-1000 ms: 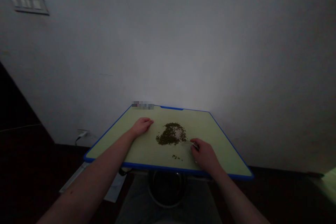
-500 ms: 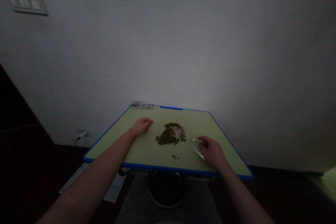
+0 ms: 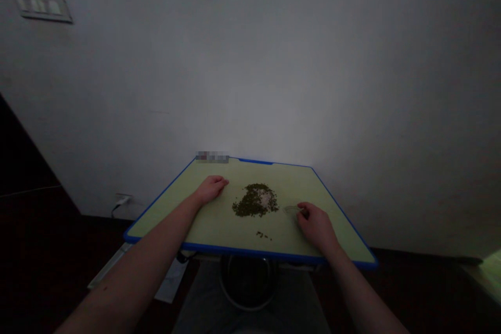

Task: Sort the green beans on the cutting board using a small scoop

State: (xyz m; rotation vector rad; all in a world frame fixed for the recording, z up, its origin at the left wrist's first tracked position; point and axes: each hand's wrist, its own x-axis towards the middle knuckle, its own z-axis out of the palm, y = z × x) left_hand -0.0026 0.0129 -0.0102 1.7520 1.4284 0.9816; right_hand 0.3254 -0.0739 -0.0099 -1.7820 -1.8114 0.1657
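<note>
A pale green board with a blue rim point(image 3: 183, 242) lies in front of me. In its middle sits a heap of small dark green grains point(image 3: 254, 201) with a whitish patch in it, and a few stray grains point(image 3: 264, 235) lie nearer to me. My left hand point(image 3: 211, 188) rests on the board left of the heap, fingers curled loosely, holding nothing. My right hand point(image 3: 315, 222) is to the right of the heap, fingers closed on a small clear piece point(image 3: 291, 210) that lies low against the board.
A round dark bowl point(image 3: 248, 282) sits below the board's near edge. A white wall rises behind, with a switch plate point(image 3: 43, 6) high on the left and a plug and cable point(image 3: 121, 201) low on the left. The surroundings are dark.
My right hand drew back to the right, away from the heap, with the clear piece, which has since dropped flatter toward the board. My left hand stayed where it was.
</note>
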